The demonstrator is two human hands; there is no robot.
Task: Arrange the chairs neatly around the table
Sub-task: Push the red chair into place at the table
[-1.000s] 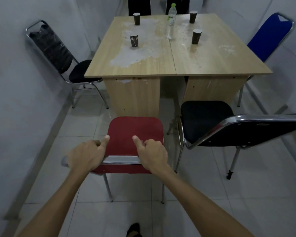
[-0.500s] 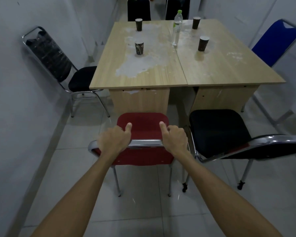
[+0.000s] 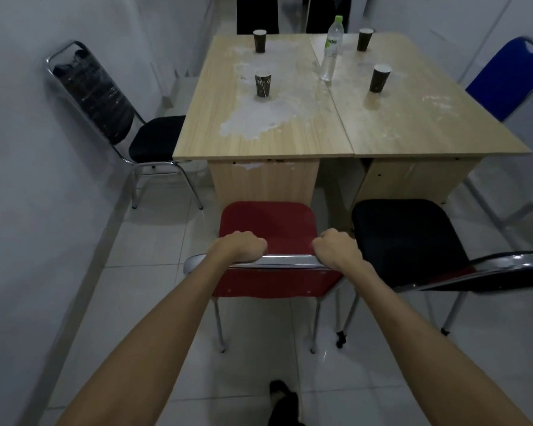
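Observation:
A red chair [image 3: 268, 222] faces the near end of the wooden table [image 3: 290, 139], its seat front close to the table's panel. My left hand [image 3: 239, 245] and my right hand [image 3: 336, 249] both grip the chrome top rail of its backrest. To its right stands a black chair [image 3: 403, 238], also facing the table. Another black chair [image 3: 154, 136] sits at the table's left side against the wall. A blue chair [image 3: 505, 78] stands at the right side. Two dark chair backs [image 3: 257, 13] show at the far end.
Several dark paper cups [image 3: 262, 84] and a clear water bottle [image 3: 331, 50] stand on the table. White walls close in on both sides. The floor is white tile, and my foot [image 3: 285, 404] shows at the bottom.
I have pushed the red chair forward toward the table. My thumbs, stretched out before, are now curled over the rail. The view has come closer to the table.

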